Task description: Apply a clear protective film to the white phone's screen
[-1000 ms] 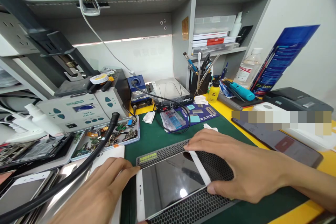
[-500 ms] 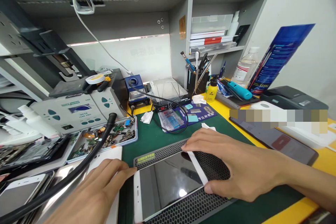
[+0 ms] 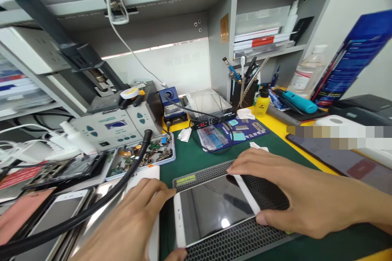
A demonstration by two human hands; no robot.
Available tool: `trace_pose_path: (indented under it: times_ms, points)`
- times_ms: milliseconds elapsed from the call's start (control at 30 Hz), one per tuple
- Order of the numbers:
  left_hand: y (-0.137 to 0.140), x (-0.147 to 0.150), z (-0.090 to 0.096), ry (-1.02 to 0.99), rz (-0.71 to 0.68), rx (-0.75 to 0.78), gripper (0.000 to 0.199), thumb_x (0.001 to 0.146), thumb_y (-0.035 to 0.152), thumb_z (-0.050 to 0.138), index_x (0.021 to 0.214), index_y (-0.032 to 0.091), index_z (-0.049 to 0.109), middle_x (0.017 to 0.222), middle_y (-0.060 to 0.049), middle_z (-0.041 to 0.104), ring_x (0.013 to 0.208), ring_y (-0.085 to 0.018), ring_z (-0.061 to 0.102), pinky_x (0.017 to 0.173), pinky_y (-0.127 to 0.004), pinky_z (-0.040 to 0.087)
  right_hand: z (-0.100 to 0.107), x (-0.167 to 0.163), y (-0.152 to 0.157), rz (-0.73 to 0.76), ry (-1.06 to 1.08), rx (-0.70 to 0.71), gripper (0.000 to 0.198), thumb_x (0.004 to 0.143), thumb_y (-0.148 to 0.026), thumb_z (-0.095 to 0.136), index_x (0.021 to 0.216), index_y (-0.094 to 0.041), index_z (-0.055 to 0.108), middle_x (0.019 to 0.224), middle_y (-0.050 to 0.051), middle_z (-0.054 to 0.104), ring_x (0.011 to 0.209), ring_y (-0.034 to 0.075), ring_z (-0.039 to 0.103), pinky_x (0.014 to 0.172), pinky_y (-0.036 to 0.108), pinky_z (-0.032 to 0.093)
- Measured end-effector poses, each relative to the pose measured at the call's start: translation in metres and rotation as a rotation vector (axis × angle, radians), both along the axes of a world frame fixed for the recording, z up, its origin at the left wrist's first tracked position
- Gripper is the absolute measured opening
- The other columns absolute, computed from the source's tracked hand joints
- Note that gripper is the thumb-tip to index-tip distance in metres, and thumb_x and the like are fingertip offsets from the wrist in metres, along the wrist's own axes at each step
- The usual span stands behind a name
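A white-framed smartphone (image 3: 214,204) lies face up on a dark honeycomb-patterned pad (image 3: 232,236), its black screen reflecting a bright light. My right hand (image 3: 303,191) spans the phone's right end, fingertips at the far corner and thumb at the near corner. At the other end, my left hand (image 3: 134,216) has its index fingertip against the far left corner and its thumb by the near left corner. Both hands hold the phone by its ends. The underside of the phone is hidden.
Behind the pad lie a parts tray (image 3: 153,153) and a purple mat (image 3: 248,130) with small plates. A black hose (image 3: 116,187) arcs across the left side over several phones. A yellow bottle (image 3: 262,104) and a tool holder (image 3: 243,89) stand at the back, beneath grey shelves.
The whole view has swung left, so everything appears further right. My left thumb now shows at the phone's near left corner. The phone remains on the pad between both hands.
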State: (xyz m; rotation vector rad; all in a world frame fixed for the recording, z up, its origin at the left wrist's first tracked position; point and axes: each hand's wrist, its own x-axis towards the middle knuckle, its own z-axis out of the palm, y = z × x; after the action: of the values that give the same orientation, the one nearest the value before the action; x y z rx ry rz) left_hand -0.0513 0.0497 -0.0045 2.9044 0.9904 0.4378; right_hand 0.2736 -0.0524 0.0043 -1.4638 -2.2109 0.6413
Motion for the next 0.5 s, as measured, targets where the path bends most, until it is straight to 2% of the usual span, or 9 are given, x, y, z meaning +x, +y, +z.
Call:
trace_pose_path:
  times_ms: [167,300,400,500]
  points:
    - [-0.005,0.008,0.019,0.177,0.048,-0.130,0.064,0.063,0.032,0.079,0.126,0.032,0.067,0.124,-0.004,0.069,0.107,-0.030,0.071,0.087,-0.039,0.063,-0.003,0.000,0.001,-0.019,-0.029,0.010,0.066,0.083,-0.043,0.076,0.144,-0.027,0.058,0.141,0.012,0.062,0.129,0.037,0.057,0.107,0.052,0.050]
    - [-0.004,0.007,0.028,0.212,0.045,-0.165,0.063,0.064,0.033,0.078,0.126,0.031,0.067,0.123,-0.004,0.069,0.110,-0.030,0.070,0.083,-0.039,0.064,-0.006,0.002,0.001,0.009,-0.040,0.027,0.067,0.083,-0.043,0.077,0.146,-0.030,0.055,0.142,0.011,0.061,0.130,0.037,0.057,0.107,0.052,0.050]
    - [-0.002,0.001,0.021,0.204,0.034,-0.109,0.068,0.065,0.035,0.078,0.131,0.030,0.064,0.129,-0.006,0.068,0.115,-0.033,0.068,0.089,-0.043,0.063,-0.005,0.002,0.001,0.008,-0.042,0.021,0.066,0.083,-0.043,0.076,0.145,-0.030,0.055,0.142,0.010,0.061,0.130,0.036,0.056,0.108,0.051,0.048]
    - [0.000,-0.004,0.007,0.159,0.012,-0.014,0.074,0.068,0.042,0.078,0.139,0.030,0.059,0.137,-0.008,0.064,0.121,-0.036,0.065,0.098,-0.048,0.059,-0.002,0.000,0.001,0.000,-0.032,0.001,0.064,0.083,-0.041,0.077,0.142,-0.027,0.059,0.139,0.012,0.061,0.129,0.035,0.057,0.109,0.051,0.047]
